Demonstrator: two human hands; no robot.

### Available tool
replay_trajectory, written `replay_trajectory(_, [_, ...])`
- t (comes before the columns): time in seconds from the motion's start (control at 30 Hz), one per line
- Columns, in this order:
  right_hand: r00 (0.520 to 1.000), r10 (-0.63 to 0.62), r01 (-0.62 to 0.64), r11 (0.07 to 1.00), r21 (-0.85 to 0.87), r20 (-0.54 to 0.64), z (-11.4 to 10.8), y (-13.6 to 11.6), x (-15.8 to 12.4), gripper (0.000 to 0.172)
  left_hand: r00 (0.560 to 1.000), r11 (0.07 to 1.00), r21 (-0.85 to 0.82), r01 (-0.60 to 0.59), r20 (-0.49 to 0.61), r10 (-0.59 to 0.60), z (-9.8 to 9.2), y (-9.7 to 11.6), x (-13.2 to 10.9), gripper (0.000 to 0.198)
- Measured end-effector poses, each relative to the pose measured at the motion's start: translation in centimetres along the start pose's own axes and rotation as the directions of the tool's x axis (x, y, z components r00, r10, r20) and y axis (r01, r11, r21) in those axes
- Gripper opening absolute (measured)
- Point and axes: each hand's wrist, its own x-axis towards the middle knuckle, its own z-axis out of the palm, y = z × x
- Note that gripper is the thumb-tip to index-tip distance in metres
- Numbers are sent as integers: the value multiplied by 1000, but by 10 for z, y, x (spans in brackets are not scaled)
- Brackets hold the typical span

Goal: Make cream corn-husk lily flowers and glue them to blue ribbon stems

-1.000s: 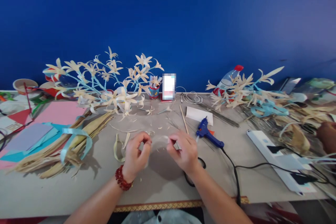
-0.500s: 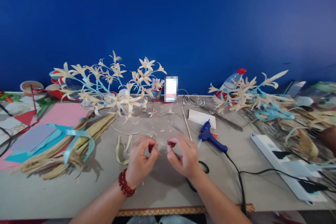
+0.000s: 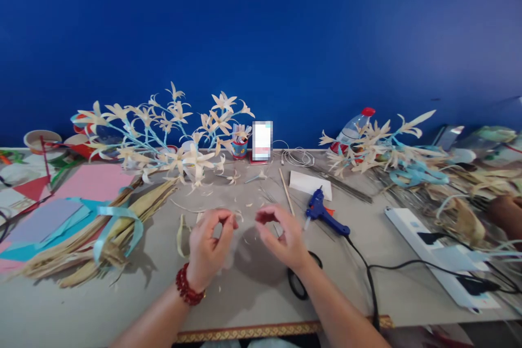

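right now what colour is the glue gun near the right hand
The glue gun is dark blue with an orange trigger, seen in the head view.

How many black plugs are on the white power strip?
2. One black plug is around the middle of the power strip; another black plug is closer to the table's front edge. More could hide under the cables.

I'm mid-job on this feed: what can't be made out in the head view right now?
All in the head view:
- Left hand: its own fingertips hide whether anything thin is pinched.
- Right hand: anything at its fingertips is too small to tell.
- Black ring-shaped handles: the right forearm partly covers them.
- Bright upright rectangular screen: pixelation hides its content.
- Brown rounded shape: cut off by the right edge.
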Motion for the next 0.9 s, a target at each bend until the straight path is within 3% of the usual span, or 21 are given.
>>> replay_trajectory(0.07, [996, 13, -24, 992, 125, 90, 8, -5, -2, 20, 999, 999, -3, -34, 31, 34, 3, 2, -2, 11])
replay_trajectory(0.2, [999, 53, -54, 975, 217, 11, 18, -10, -5, 3, 992, 995, -17, -102, 71, 103, 10, 4, -8, 10])
replay_trajectory(0.63, [962, 272, -254, 865, 433, 22, 23, -4, -6, 16, 992, 997, -29, -74, 97, 77, 13, 9, -7, 9])
replay_trajectory(0.8, [942, 305, -234, 896, 377, -138, 13, 10, 0, 19, 994, 972, 233, -2, 109, -24, -19, 1, 10, 15])
replay_trajectory(0.9, [929, 327, -238, 887, 397, -175, 11, 15, 1, 18, 969, 912, 409, 26, 215, -123, -29, -8, 11, 20])
